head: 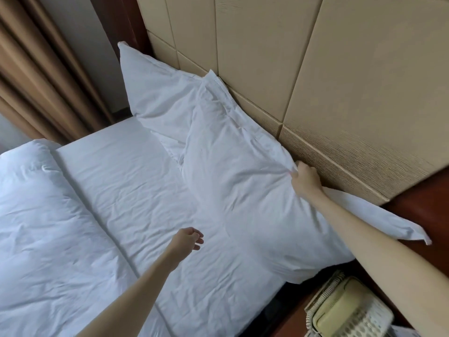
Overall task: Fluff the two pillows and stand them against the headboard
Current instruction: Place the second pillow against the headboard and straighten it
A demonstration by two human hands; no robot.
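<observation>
Head view, single frame. Two white cotton-cased pillows: the far white pillow point(158, 91) stands propped against the beige padded panel headboard point(303, 69), one corner pointing up; the near white pillow point(243, 190) leans at a low slant with its upper edge against the same headboard, its lower face on the bed and one corner flap reaching over the dark red-brown wooden bedside surface point(418, 215). The near pillow overlaps the far one where they meet.

Two bare hands: right hand point(305, 178), fingers pinched shut on the upper edge of the near pillow, just beside the headboard; left hand point(187, 240), fingers loosely curled and apart, holding nothing, above the wrinkled white fitted sheet point(136, 190).

One white duvet point(43, 227), folded back in a thick roll at the left of the bed. One cream corded desk telephone point(347, 310) on the bedside surface, lower right. One set of tan pleated curtains point(36, 69), upper left.
</observation>
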